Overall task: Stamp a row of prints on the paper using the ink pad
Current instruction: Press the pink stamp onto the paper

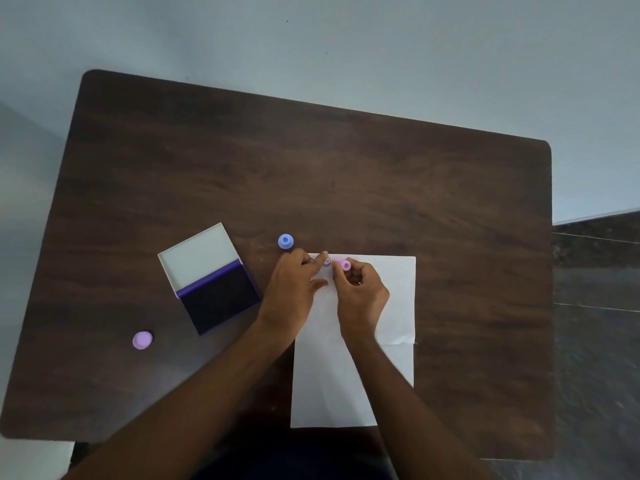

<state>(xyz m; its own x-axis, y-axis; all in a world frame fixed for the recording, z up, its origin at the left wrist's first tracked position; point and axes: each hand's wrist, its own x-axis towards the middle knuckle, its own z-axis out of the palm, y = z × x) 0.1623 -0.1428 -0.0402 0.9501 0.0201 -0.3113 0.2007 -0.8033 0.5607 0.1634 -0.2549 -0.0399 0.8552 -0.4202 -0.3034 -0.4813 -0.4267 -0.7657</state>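
Pinched between curled fingers of the right hand (362,292), a pink stamp (344,264) is held at the far edge of the white paper (381,306), just right of a smiley print (326,262). The paper's far left corner is pressed flat by the straight fingers of the left hand (294,285). The open ink pad (221,296) is seen on the desk (311,174) left of the paper; a blue stamp (285,241) stands beyond the left hand, and a purple stamp (142,340) lies near the front left.
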